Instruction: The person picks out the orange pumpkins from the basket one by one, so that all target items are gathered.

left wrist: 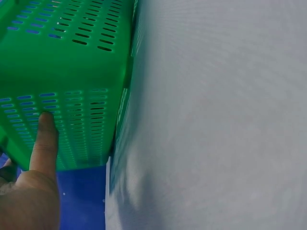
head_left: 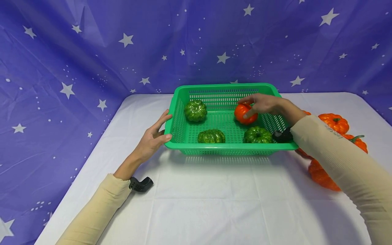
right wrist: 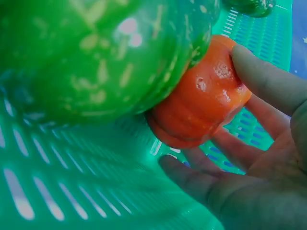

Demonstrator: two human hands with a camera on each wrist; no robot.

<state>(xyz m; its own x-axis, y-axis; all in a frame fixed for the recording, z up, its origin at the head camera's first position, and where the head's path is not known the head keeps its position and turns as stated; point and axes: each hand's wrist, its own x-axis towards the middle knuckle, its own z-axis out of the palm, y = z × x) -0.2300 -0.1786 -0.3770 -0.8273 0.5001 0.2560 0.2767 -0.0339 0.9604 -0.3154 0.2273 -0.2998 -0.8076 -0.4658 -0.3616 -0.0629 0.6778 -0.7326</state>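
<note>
A green plastic basket (head_left: 220,146) stands on the white table. My left hand (head_left: 151,137) holds its left end, thumb near the front corner and the other fingers farther back on the rim. In the left wrist view, one finger (left wrist: 45,139) lies straight against the slotted end wall. Inside the basket, my right hand (head_left: 264,103) grips a small orange pumpkin (head_left: 245,114). Its thumb (right wrist: 268,79) touches one side, and the other fingers curve around the opposite side. Green pumpkins lie nearby: one back left (head_left: 195,110), one front middle (head_left: 211,136), one front right (head_left: 258,135).
Several orange pumpkins (head_left: 333,123) lie on the table right of the basket, partly hidden behind the right sleeve (head_left: 330,153). A purple curtain (head_left: 196,44) with white stars hangs behind and to the left. The white tablecloth (head_left: 211,194) stretches in front.
</note>
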